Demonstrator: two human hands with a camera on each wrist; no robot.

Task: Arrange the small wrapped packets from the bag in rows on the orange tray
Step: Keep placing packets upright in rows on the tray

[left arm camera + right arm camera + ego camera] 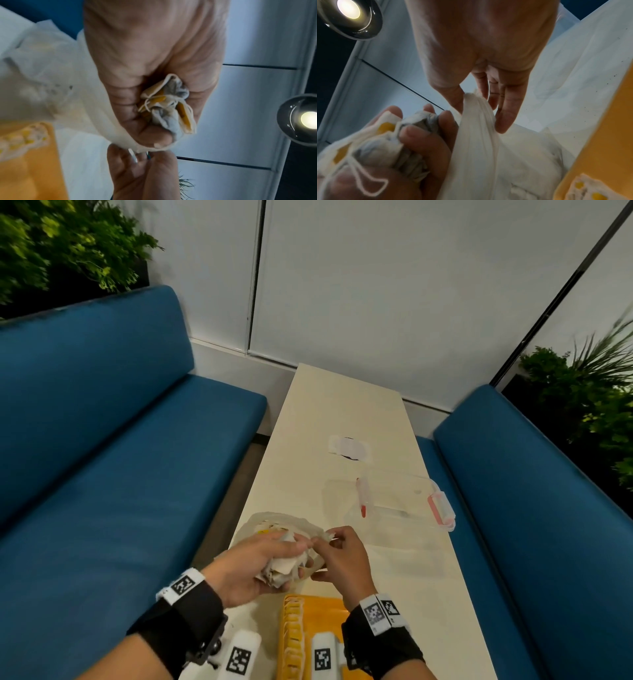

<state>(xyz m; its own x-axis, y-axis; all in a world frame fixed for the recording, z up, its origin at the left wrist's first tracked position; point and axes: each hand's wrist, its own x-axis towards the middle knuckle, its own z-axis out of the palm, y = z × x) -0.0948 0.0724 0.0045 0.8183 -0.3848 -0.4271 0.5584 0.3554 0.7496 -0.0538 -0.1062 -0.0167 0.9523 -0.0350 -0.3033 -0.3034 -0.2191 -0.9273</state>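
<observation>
While left hand (253,566) clutches packets (169,104) and right hand (342,563) pinches bag (477,121) edge, overfull grip risks spilling packets short of tray (329,611).

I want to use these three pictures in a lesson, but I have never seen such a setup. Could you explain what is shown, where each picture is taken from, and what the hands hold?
No machine here: a person wears three cameras, one on the head and one on each wrist (the black bands with square markers). The head view looks down a long cream table between blue benches. The left hand grips a bunch of small wrapped packets, white with yellow marks and strings. The right hand pinches the edge of the thin white bag. Near the person lies the orange tray with a row of packets already on it. Further off sits a clear plastic box.
</observation>
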